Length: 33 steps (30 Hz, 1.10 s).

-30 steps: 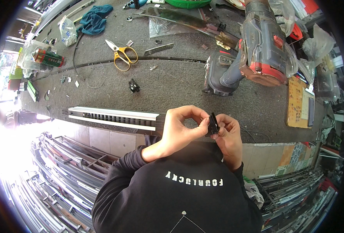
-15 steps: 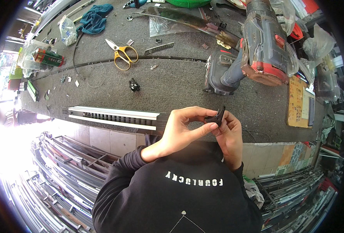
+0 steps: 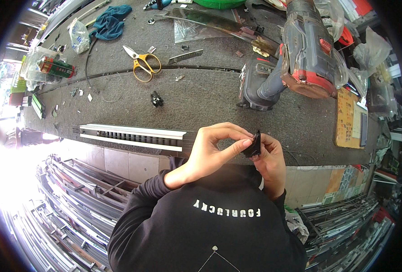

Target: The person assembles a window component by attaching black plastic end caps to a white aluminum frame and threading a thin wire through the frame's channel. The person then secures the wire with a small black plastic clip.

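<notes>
A small black plastic-looking part (image 3: 255,146) is held between my two hands, just over the near edge of the bench. The thumb and forefinger of my left hand (image 3: 214,148) pinch it from the left. From the other side, the fingers of my right hand (image 3: 270,156) grip its right face and lower end. Left of my hands lies a white-edged rail (image 3: 135,137) with a row of black pieces along its channel. Farther back on the bench sits another small black part (image 3: 156,99).
Yellow-handled scissors (image 3: 143,66) and a flat blade-like strip (image 3: 185,56) lie beyond the small part. A large cordless power tool (image 3: 307,54) stands at the right, near a yellow board (image 3: 347,119). A green-red can (image 3: 56,67) and blue cloth (image 3: 111,21) are far left.
The black part has been turned in my fingers and now hangs lower, showing a broader face. My hands stay in nearly the same place.
</notes>
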Each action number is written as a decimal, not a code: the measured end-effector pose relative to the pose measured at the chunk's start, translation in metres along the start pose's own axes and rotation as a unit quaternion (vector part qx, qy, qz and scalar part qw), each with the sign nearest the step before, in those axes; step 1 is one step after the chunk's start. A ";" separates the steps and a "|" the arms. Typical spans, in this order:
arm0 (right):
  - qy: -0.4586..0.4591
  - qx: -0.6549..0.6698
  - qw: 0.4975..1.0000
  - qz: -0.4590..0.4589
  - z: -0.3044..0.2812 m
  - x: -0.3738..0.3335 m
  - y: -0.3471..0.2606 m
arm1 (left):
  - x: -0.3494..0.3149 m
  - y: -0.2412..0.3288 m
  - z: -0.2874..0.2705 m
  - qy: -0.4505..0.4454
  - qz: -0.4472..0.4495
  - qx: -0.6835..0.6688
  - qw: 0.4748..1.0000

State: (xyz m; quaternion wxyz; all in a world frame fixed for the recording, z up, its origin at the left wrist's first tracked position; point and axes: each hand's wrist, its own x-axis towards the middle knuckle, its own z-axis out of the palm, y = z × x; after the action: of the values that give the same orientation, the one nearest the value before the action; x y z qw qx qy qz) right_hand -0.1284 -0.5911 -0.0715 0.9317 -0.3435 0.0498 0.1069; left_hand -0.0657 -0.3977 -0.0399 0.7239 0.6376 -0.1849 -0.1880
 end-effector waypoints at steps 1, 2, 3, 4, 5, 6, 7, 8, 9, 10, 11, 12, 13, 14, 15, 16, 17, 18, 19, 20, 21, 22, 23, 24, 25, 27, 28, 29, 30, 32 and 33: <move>0.006 -0.004 1.000 0.013 -0.001 0.000 0.000 | 0.000 0.000 0.001 0.003 -0.002 0.004 1.000; 0.005 0.001 1.000 0.021 -0.001 0.000 0.000 | 0.000 0.001 0.001 0.006 -0.009 0.009 1.000; -0.002 0.018 1.000 0.022 -0.001 -0.001 0.001 | 0.000 0.001 0.002 0.009 -0.011 0.020 1.000; 0.016 0.000 0.999 0.030 -0.001 -0.001 0.001 | 0.000 0.002 0.003 0.015 -0.005 0.035 0.999; 0.029 -0.008 0.999 0.032 0.000 -0.002 0.001 | 0.000 0.002 0.003 0.016 -0.016 0.024 0.999; 0.042 -0.012 0.998 0.033 0.000 -0.002 0.002 | 0.001 0.002 0.004 0.019 -0.018 0.017 1.000; 0.040 -0.014 0.999 0.033 0.001 -0.002 0.001 | 0.001 0.002 0.004 0.022 -0.020 0.010 0.999; 0.039 -0.014 0.999 0.033 0.001 -0.002 0.001 | 0.002 0.003 0.004 0.024 -0.023 0.016 0.999; 0.042 -0.011 0.998 0.034 0.001 -0.002 0.001 | 0.002 0.003 0.005 0.025 -0.026 0.022 0.999; 0.035 -0.018 0.999 0.034 0.001 -0.003 0.000 | 0.002 0.003 0.005 0.029 -0.023 0.030 0.999; 0.033 -0.023 0.999 0.035 0.000 -0.003 -0.001 | 0.002 0.004 0.006 0.034 -0.034 0.028 0.998; 0.028 -0.022 0.999 0.031 0.000 -0.003 -0.001 | 0.003 0.004 0.007 0.040 -0.039 0.027 0.998; 0.031 -0.024 0.999 0.036 -0.001 -0.003 -0.001 | 0.003 0.003 0.008 0.048 -0.037 0.027 0.998; 0.031 -0.019 0.999 0.035 -0.001 -0.003 -0.002 | 0.004 0.003 0.010 0.051 -0.033 0.021 0.998; 0.026 -0.009 0.999 0.030 -0.002 -0.003 -0.002 | 0.004 0.003 0.011 0.055 -0.022 0.016 0.998; 0.033 -0.016 0.999 0.034 -0.002 -0.003 -0.002 | 0.005 0.002 0.012 0.057 -0.019 0.014 0.998; 0.034 -0.018 0.999 0.033 -0.002 -0.003 -0.002 | 0.005 0.002 0.013 0.057 -0.015 0.018 0.998; 0.034 -0.013 0.999 0.031 -0.002 -0.004 -0.003 | 0.005 0.002 0.013 0.055 -0.019 0.025 0.998; 0.039 -0.023 0.998 0.034 -0.002 -0.004 -0.003 | 0.006 0.003 0.013 0.052 -0.024 0.031 0.998; 0.043 -0.027 0.998 0.035 -0.001 -0.004 -0.003 | 0.006 0.003 0.013 0.052 -0.035 0.027 0.998; 0.047 -0.025 0.998 0.034 -0.001 -0.004 -0.004 | 0.006 0.004 0.013 0.051 -0.045 0.023 0.997; 0.049 -0.029 0.998 0.035 -0.001 -0.005 -0.004 | 0.006 0.004 0.013 0.050 -0.056 0.019 0.997; 0.050 -0.026 0.998 0.035 -0.001 -0.005 -0.004 | 0.006 0.005 0.013 0.050 -0.065 0.015 0.996; 0.050 -0.018 0.998 0.033 -0.001 -0.005 -0.004 | 0.006 0.005 0.013 0.051 -0.075 0.010 0.996; 0.050 -0.021 0.998 0.032 -0.001 -0.005 -0.004 | 0.006 0.006 0.014 0.052 -0.085 0.006 0.995; 0.047 -0.012 0.998 0.027 -0.001 -0.005 -0.003 | 0.006 0.006 0.015 0.059 -0.072 -0.003 0.996; 0.049 -0.019 0.998 0.030 -0.001 -0.005 -0.003 | 0.006 0.006 0.015 0.062 -0.066 -0.007 0.996; 0.051 -0.020 0.998 0.030 -0.001 -0.005 -0.002 | 0.007 0.006 0.015 0.061 -0.061 0.000 0.996; 0.049 -0.015 0.998 0.028 -0.001 -0.005 -0.002 | 0.007 0.006 0.015 0.060 -0.056 0.007 0.997; 0.048 -0.022 0.998 0.029 -0.001 -0.006 -0.002 | 0.006 0.006 0.014 0.058 -0.050 0.010 0.997; 0.046 -0.017 0.998 0.027 -0.001 -0.006 -0.002 | 0.006 0.006 0.013 0.056 -0.050 0.006 0.997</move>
State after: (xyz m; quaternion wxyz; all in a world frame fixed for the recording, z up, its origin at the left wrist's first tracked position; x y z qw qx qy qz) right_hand -0.1340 -0.5946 -0.0699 0.9193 -0.3619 0.1003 0.1173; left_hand -0.0670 -0.4114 -0.0322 0.7189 0.6601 -0.1130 -0.1863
